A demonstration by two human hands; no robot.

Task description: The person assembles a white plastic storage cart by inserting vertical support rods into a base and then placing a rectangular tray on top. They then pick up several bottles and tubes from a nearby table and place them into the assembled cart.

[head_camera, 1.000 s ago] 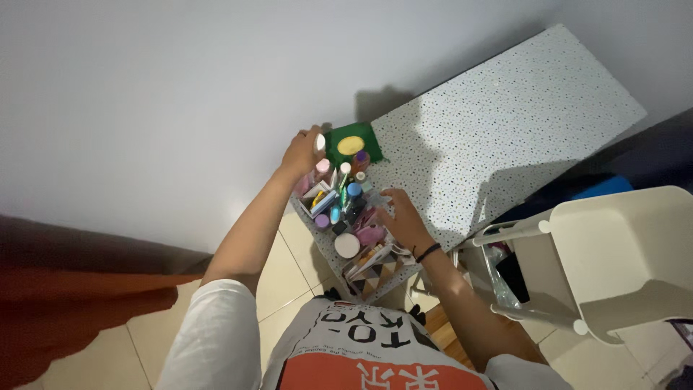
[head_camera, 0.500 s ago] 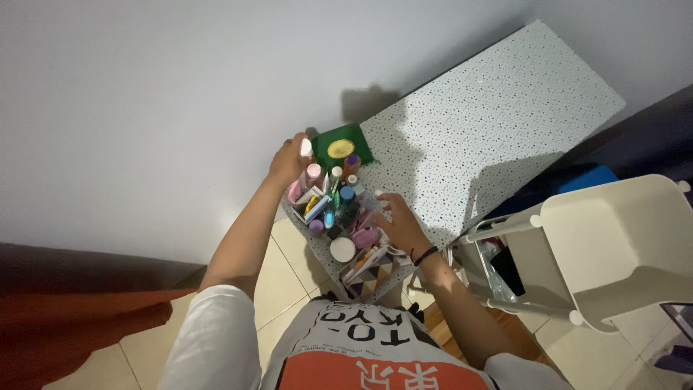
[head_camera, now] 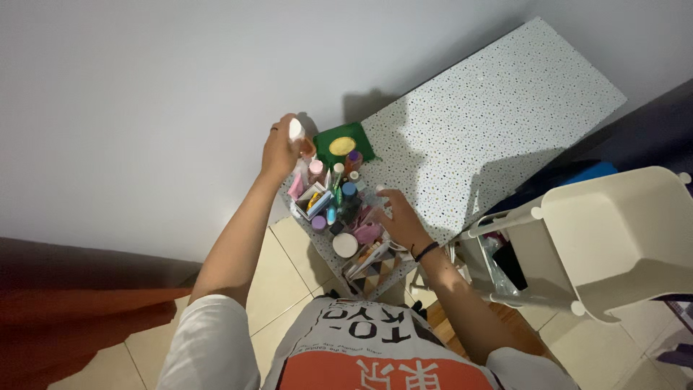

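My left hand (head_camera: 280, 150) is raised near the wall, closed around a small white-capped bottle (head_camera: 296, 130). Just below it stands a clear organiser (head_camera: 338, 209) crammed with several small bottles, tubes and jars at the near left corner of a speckled table (head_camera: 476, 130). My right hand (head_camera: 398, 215) rests on the organiser's right side, fingers on its clear edge. A green box with a yellow oval (head_camera: 343, 144) lies behind the organiser. A round white jar lid (head_camera: 345, 245) sits at the front of the organiser.
A white plastic cart (head_camera: 613, 238) with a deep top tray stands to the right of the table, with dark items on its lower shelf. A grey wall runs along the left. Beige floor tiles and an orange-brown cloth (head_camera: 79, 325) lie at lower left.
My left hand has lifted off the organiser's back corner and now holds the white-capped bottle up beside the wall. The right hand stays on the organiser. The camera view shifted slightly.
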